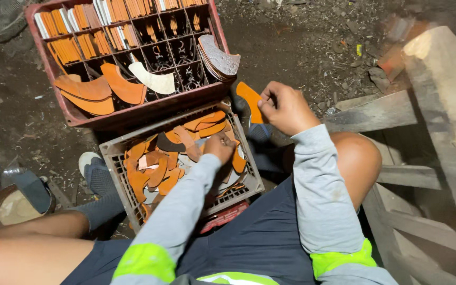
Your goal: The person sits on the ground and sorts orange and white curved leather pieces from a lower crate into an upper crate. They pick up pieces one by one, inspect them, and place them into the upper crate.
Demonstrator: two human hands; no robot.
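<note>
**Two crates of cut leather between the knees, hands working over the nearer one**

The dirt floor (312,47) takes up the upper half of the head view, dark and littered with scraps; the widest open stretch lies right of the red crate, up to the wooden beams (444,105) that fence in the right edge. Left of the crates the ground is narrower, closed off by a round tin (11,206) with pale paste inside and a socked foot (98,177).

The red crate (133,113) sits farthest out, its divider grid packed with upright orange and white strips at the back, and wide curved orange and cream pieces lying across its near cells. A stack of grey-backed curved pieces (218,57) leans over its right rim. Its near wall touches the far wall of the grey crate (120,158), which rests between the person's legs and holds a loose heap of orange leather pieces (159,169).

The left hand (219,148) is down inside the grey crate, fingers curled onto the heap; whether it pinches a piece cannot be told. The right hand (286,108) is held above the crate's right corner, closed on one orange leather piece (251,100) that sticks out toward the red crate. The hands are apart, the right one higher and farther out. Both sleeves are grey with bright yellow-green bands.
</note>
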